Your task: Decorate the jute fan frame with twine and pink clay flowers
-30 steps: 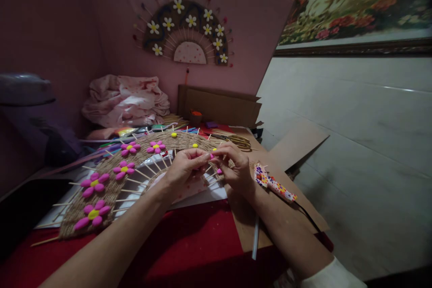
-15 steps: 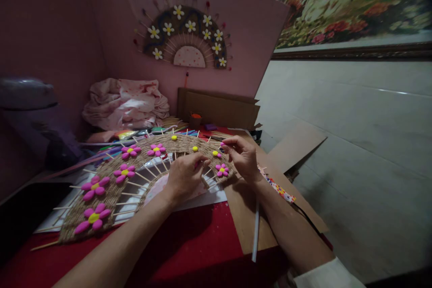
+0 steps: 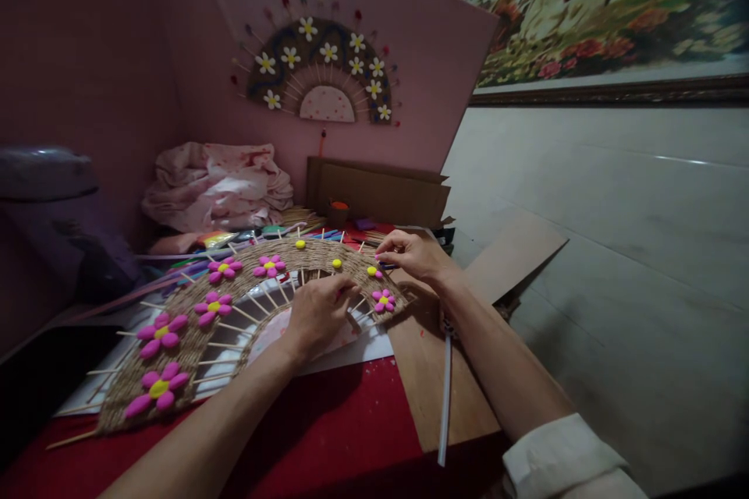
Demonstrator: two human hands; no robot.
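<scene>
A half-ring fan woven from twine [image 3: 120, 394] over thin sticks lies on the table, with pink clay flowers [image 3: 157, 388] along it. Two bare yellow clay dots [image 3: 336, 263] sit on its upper part; farther right, a yellow centre [image 3: 372, 271] has a small pink petal beside it. My right hand [image 3: 415, 256] is closed in a pinch on a small pink clay petal [image 3: 378, 256], just above that centre. My left hand [image 3: 319, 313] is curled over the fan's inner opening; a bit of pink clay [image 3: 340, 293] shows at its fingers, mostly hidden.
A finished fan with white flowers [image 3: 328, 51] leans on the pink wall. Behind the work are a crumpled pink cloth [image 3: 219, 183], cardboard [image 3: 374, 193] and pipe cleaners. A wooden board [image 3: 441, 382] bears a clear stick [image 3: 445, 405]. A wrapped purple object [image 3: 50, 226] stands left.
My right hand has moved left and slightly down with the pink petal, closer to the yellow centre. My left hand stays nearly in place, and the view has shifted slightly.
</scene>
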